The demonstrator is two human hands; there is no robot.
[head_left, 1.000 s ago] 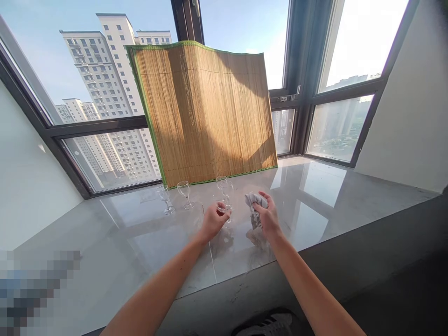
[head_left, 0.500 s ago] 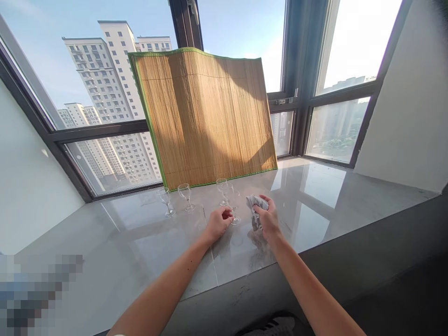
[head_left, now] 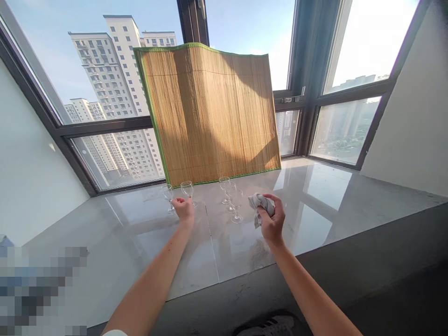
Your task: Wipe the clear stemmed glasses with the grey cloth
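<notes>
My left hand [head_left: 184, 210] is curled, fingers closed, between two small stemmed wine glasses: one [head_left: 168, 195] just left of it and one [head_left: 187, 188] whose stem runs down behind my fingers. Whether the fingers grip that stem is hidden. My right hand [head_left: 273, 221] is closed around a crumpled grey cloth [head_left: 261, 201], held a little above the counter. Three more clear wine glasses stand close together between my hands; the nearest wine glass [head_left: 237, 203] is left of the cloth, and the other two [head_left: 227, 186] stand behind it.
The glossy grey stone counter [head_left: 315, 210] runs under large windows. A bamboo mat with green edging [head_left: 210, 112] leans upright against the glass behind the wine glasses. A dark ledge [head_left: 367, 270] borders the counter's near side. White walls close in at both ends.
My left hand let go of the glass it held in the middle, which now stands on the counter, and moved left to the pair of glasses. The right hand kept the cloth.
</notes>
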